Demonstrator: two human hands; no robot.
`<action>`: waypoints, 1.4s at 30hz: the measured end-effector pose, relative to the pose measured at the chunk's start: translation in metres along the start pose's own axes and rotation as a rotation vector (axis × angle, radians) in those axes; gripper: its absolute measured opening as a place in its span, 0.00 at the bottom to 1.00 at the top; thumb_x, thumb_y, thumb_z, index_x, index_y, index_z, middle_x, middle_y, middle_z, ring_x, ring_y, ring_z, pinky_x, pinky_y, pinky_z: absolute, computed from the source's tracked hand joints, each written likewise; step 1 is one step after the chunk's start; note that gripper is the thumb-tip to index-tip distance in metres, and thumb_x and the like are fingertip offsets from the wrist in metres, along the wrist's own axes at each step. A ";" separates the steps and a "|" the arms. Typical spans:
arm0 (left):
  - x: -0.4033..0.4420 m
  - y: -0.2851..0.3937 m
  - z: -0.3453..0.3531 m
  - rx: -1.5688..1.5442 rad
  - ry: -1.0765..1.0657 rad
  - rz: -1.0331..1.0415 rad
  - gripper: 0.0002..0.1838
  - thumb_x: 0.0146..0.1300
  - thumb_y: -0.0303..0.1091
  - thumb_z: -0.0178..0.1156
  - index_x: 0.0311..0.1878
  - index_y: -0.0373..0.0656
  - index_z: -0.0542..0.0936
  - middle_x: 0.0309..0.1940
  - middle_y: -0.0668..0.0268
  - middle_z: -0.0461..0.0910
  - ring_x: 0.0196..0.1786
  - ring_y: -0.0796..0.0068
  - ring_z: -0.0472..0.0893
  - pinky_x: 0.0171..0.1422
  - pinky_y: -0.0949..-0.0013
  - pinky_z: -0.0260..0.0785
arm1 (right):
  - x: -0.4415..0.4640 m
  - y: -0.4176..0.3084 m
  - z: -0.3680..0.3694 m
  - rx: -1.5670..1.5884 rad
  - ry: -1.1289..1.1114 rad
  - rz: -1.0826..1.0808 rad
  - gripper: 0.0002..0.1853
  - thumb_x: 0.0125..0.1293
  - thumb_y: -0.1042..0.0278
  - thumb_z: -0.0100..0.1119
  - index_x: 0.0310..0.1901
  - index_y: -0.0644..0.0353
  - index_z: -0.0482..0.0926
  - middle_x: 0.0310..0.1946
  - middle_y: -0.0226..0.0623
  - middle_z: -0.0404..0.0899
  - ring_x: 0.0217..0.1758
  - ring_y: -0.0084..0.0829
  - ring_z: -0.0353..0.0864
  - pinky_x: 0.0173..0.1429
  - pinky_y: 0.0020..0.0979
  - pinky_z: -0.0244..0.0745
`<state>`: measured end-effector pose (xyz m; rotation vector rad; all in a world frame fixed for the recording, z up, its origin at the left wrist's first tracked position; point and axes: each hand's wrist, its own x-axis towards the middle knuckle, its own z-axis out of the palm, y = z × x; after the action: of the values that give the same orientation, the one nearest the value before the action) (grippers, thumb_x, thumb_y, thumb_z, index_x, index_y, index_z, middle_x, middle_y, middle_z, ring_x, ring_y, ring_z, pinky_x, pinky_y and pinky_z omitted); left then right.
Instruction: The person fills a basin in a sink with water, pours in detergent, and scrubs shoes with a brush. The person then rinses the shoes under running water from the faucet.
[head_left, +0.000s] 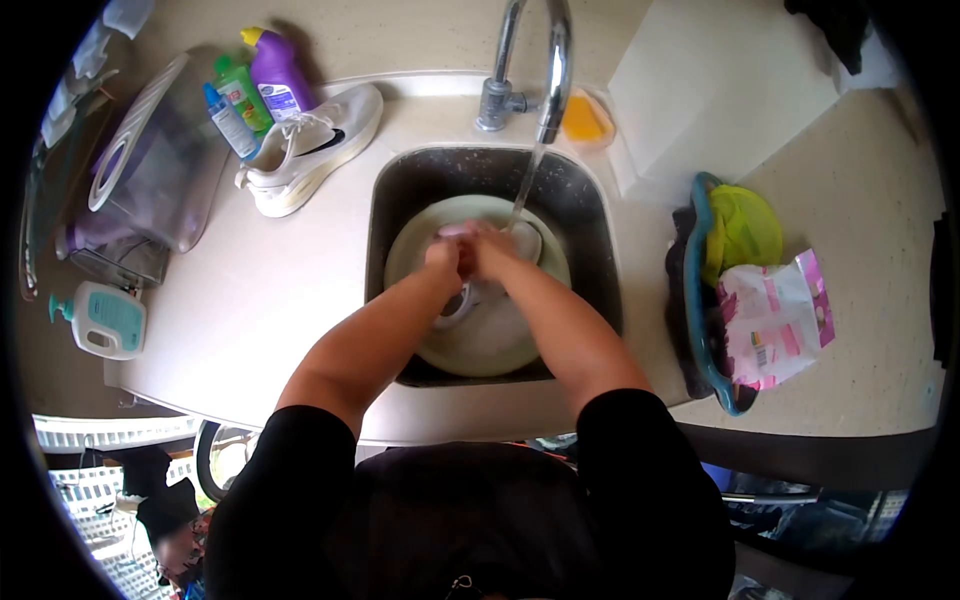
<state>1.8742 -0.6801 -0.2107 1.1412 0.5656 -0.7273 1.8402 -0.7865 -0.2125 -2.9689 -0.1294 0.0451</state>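
Observation:
My left hand and my right hand are close together over a pale round basin set in the dark sink. Between them is something small and pinkish, too blurred to name. Both hands look closed around it. Water runs from the chrome faucet just behind my right hand. A whitish shoe seems to lie partly in the basin beneath my wrists; its shape is unclear.
Another whitish shoe stands left of the sink, before a purple bottle and a green bottle. An orange sponge is behind the sink. At right are a blue-rimmed basket and a pink-white packet.

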 end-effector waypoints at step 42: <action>-0.017 0.029 0.062 0.742 -0.487 0.604 0.15 0.63 0.44 0.44 0.48 0.47 0.70 0.37 0.64 0.77 0.39 0.70 0.77 0.41 0.69 0.68 | -0.023 -0.013 -0.160 1.608 0.105 0.421 0.13 0.56 0.71 0.51 0.43 0.65 0.71 0.38 0.42 0.75 0.41 0.34 0.75 0.45 0.32 0.72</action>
<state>1.8879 -0.7279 -0.1610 1.6331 -0.5029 -0.6543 1.8221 -0.8026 -0.0523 -1.3418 0.3727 0.0232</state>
